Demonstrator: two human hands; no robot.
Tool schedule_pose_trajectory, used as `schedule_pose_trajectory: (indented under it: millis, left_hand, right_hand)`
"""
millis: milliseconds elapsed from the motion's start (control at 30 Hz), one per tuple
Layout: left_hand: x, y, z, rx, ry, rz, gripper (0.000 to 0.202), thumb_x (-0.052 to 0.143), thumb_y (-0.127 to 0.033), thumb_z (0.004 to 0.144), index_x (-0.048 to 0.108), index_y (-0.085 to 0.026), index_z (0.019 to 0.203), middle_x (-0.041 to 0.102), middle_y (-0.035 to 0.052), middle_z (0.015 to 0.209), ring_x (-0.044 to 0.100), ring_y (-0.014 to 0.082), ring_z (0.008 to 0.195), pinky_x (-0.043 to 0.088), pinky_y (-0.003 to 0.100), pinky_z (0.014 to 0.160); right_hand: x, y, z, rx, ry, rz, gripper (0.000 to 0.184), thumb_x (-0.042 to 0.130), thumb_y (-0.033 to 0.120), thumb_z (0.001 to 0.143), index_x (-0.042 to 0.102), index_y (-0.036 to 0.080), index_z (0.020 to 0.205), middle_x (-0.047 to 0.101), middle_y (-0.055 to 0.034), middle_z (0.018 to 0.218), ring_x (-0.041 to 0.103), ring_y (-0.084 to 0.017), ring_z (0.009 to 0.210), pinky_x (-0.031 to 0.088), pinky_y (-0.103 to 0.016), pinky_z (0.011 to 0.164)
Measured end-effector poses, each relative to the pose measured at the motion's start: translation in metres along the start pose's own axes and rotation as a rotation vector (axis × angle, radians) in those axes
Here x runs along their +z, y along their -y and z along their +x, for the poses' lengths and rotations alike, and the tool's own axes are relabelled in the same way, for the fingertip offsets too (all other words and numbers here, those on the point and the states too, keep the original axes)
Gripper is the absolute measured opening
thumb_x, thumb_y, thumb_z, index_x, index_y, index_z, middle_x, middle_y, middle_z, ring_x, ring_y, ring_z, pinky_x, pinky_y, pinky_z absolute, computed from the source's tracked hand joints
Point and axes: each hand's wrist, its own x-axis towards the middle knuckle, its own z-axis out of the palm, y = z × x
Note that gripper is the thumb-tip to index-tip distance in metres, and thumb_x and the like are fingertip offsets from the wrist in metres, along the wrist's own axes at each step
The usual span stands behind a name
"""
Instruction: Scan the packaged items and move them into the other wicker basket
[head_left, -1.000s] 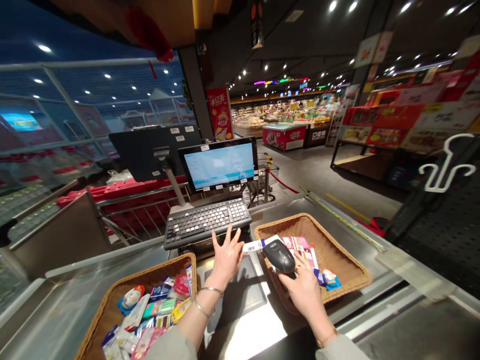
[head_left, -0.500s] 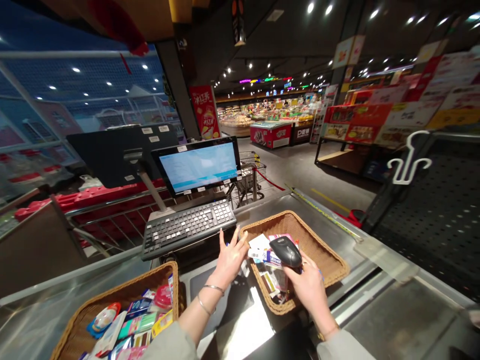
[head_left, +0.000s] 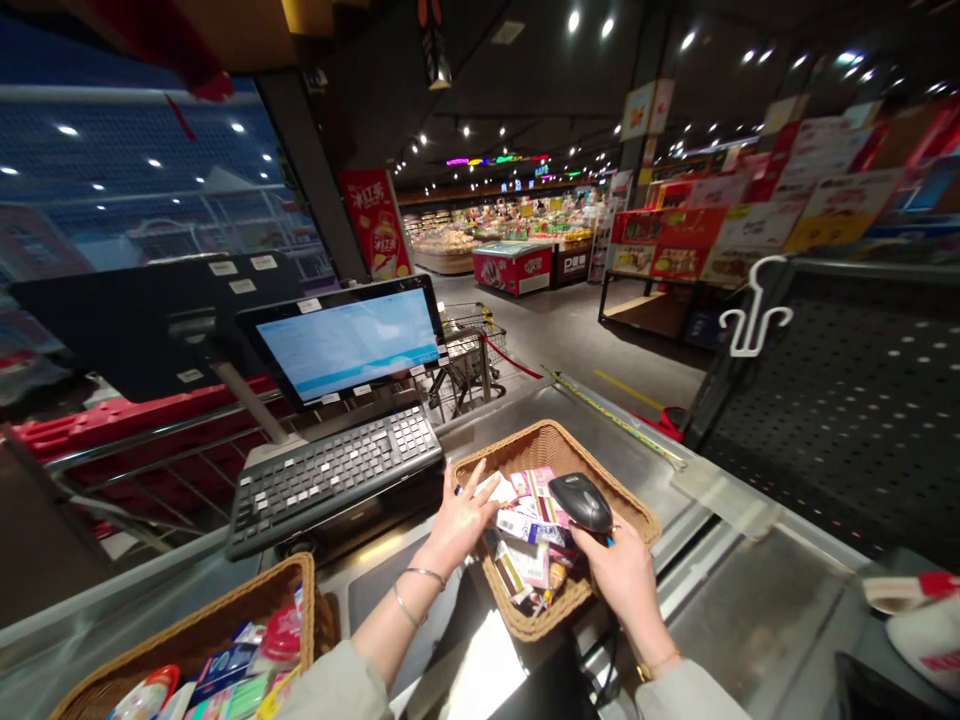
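Observation:
My right hand (head_left: 621,568) is wrapped around the handle of a black barcode scanner (head_left: 581,502), its head tilted over the right wicker basket (head_left: 536,447). Spread fingers on my left hand (head_left: 460,524) reach over that basket's left rim, beside a white packet; whether the fingertips touch it I cannot tell. Under the scanner lies a narrow white and dark-blue box (head_left: 521,526) with a barcode. Pink and white packets (head_left: 531,565) and other small goods are heaped around it, partly hidden by the scanner and my hands.
At the left stands a second wicker basket (head_left: 306,610) full of small packaged goods. Behind my left hand are a keyboard (head_left: 337,470) and a lit monitor (head_left: 352,342). A metal counter (head_left: 739,610) runs right, below a black perforated panel with a white hanger (head_left: 756,310).
My view has turned slightly right, so things sit further left. The white and dark-blue box now lies flatter among the packets. The scanner has drawn a little away from it, showing more of the packets.

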Motion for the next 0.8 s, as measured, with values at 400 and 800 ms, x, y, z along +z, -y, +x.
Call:
schedule_pose_trajectory:
  millis: [400,800]
  left_hand:
    - [0.015,-0.015,0.027,-0.067,-0.020,0.026,0.046,0.050,-0.028,0.098,0.048,-0.027,0.144,0.044,0.0103,0.156,0.029,0.0340,0.150,-0.004,0.079,0.114]
    - [-0.012,-0.009,-0.009,-0.249,-0.020,-0.007,0.055,0.059,-0.046,0.091,0.050,-0.025,0.142,0.046,0.0143,0.154,0.030,0.0362,0.149,-0.004,0.077,0.116]
  right_hand:
    - [-0.021,0.001,0.002,0.056,-0.040,0.016,0.046,0.065,0.053,0.071,0.077,0.016,0.096,0.076,-0.0128,0.100,0.069,-0.030,0.094,0.053,-0.039,0.086]
    - [0.000,0.016,-0.007,0.060,0.011,-0.001,0.047,0.064,0.055,0.072,0.077,0.016,0.094,0.076,-0.0144,0.101,0.069,-0.032,0.093,0.053,-0.038,0.081]
